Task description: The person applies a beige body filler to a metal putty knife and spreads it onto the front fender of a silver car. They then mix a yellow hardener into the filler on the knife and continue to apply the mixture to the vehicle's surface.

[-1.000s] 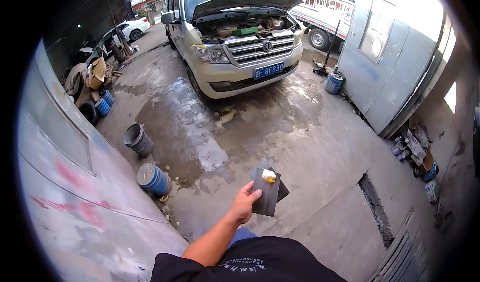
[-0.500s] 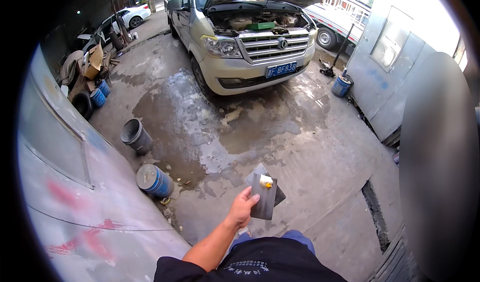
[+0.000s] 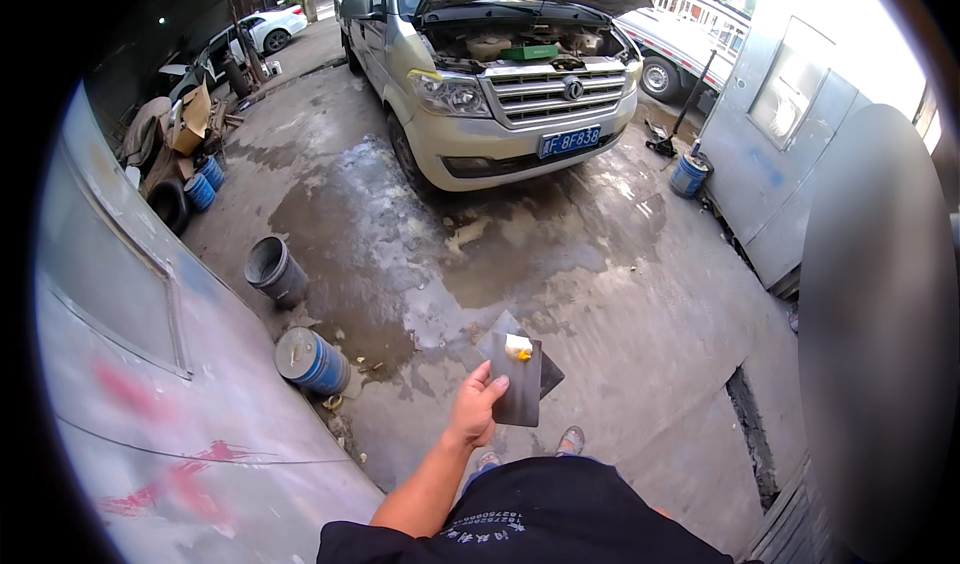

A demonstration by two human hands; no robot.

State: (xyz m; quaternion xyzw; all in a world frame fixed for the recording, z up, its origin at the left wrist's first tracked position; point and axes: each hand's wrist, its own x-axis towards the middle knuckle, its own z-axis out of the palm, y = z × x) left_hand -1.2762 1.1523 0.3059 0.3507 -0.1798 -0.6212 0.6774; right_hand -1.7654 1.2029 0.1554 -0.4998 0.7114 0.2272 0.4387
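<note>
My left hand point(image 3: 478, 404) is closed around the edge of a dark grey rectangular putty spreader point(image 3: 517, 399), its thumb lying on top. A second thin plate point(image 3: 550, 374) sits crosswise beneath it, its corners sticking out. Near the far end of the top spreader lies a dollop of white putty point(image 3: 518, 345) with a dab of yellow paste point(image 3: 524, 356) on it. My right hand is out of sight.
Ahead stands a beige pickup truck point(image 3: 520, 144) with its hood up. A grey bucket point(image 3: 276, 272) and a blue pail point(image 3: 312, 360) line the left side, by a pale panel point(image 3: 120, 294). A floor gap point(image 3: 750, 434) runs along the right, near a grey metal wall point(image 3: 770, 184).
My left hand and the spreaders have shifted slightly left. Both of my feet now show below them. The scene has slid a little to the right in the picture.
</note>
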